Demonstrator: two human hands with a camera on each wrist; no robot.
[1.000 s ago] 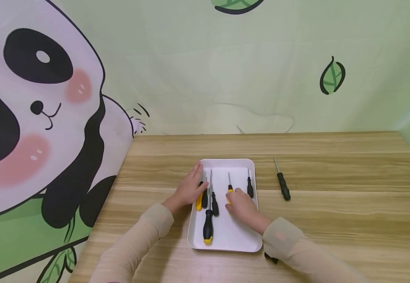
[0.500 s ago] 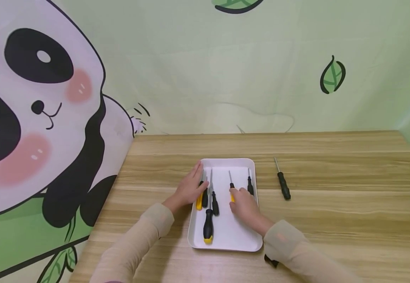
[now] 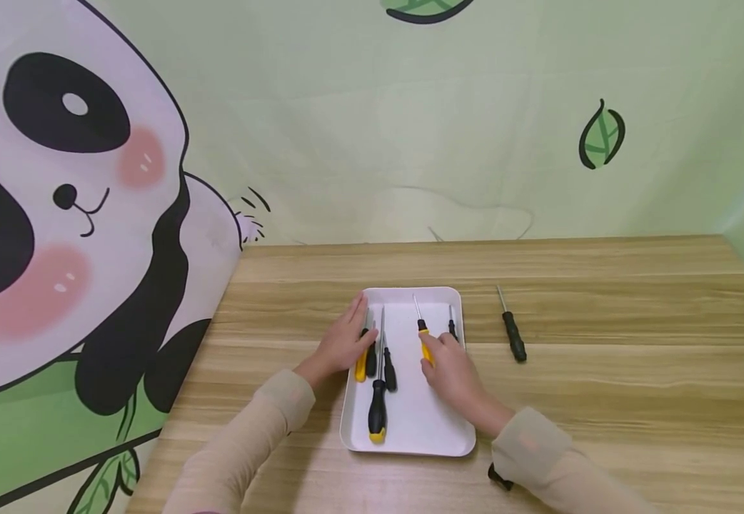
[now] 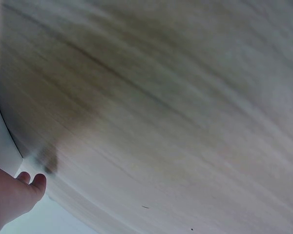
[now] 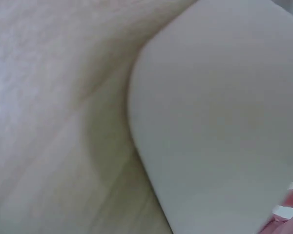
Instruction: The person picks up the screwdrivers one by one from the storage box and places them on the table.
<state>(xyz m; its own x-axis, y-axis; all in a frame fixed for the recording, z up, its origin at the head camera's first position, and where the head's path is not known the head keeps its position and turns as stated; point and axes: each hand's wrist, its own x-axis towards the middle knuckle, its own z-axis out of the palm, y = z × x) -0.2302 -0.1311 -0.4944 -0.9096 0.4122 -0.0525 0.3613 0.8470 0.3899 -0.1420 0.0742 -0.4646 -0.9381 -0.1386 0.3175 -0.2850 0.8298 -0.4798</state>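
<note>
A white tray (image 3: 439, 421) lies on the wooden table. My left hand (image 3: 342, 339) rests over its left rim, with the fingers fairly straight and the thumb reaching inside. My right hand (image 3: 454, 371) grips a yellow-and-black screwdriver (image 3: 425, 343) by its handle over the right half of the tray, shaft pointing away from me. At the tray's left side lie a yellow-handled screwdriver (image 3: 361, 366), two small black screwdrivers and a long black screwdriver (image 3: 377, 410) with a yellow end. A small black screwdriver (image 3: 452, 327) by the right rim is partly hidden behind my right hand.
Outside the tray on the right, a black screwdriver (image 3: 514, 335) lies on the table (image 3: 629, 343). A black object (image 3: 499, 477) shows partly beside my right sleeve (image 3: 533, 446). A wall covering with a panda and leaves (image 3: 359, 143) stands behind the table.
My right hand has shifted slightly to the right with the yellow-and-black screwdriver, whose tip now lies farther from me. It covers more of the small black screwdriver. My left hand has stayed put.
</note>
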